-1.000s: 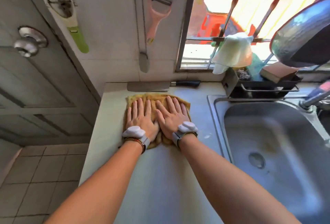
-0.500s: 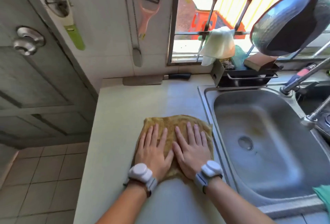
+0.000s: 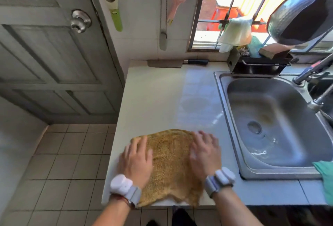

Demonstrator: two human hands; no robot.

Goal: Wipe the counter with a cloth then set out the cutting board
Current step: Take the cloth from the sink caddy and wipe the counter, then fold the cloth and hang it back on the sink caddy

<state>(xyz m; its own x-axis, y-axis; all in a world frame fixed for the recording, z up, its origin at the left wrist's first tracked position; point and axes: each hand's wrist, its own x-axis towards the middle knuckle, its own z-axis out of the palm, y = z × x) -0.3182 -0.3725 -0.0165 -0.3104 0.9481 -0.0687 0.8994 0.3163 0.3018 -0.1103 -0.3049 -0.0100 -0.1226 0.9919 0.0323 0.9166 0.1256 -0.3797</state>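
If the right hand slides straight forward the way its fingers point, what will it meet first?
Bare counter looks free ahead of the right hand; probably the back wall near the cleaver first, though depth is unclear.

Single head view, worn by the person, looking forward and steeply down over the counter from close above. Forearms enter from the bottom edge; sink on the right, door and floor on the left, window across the top. Wide-angle bend at the edges.
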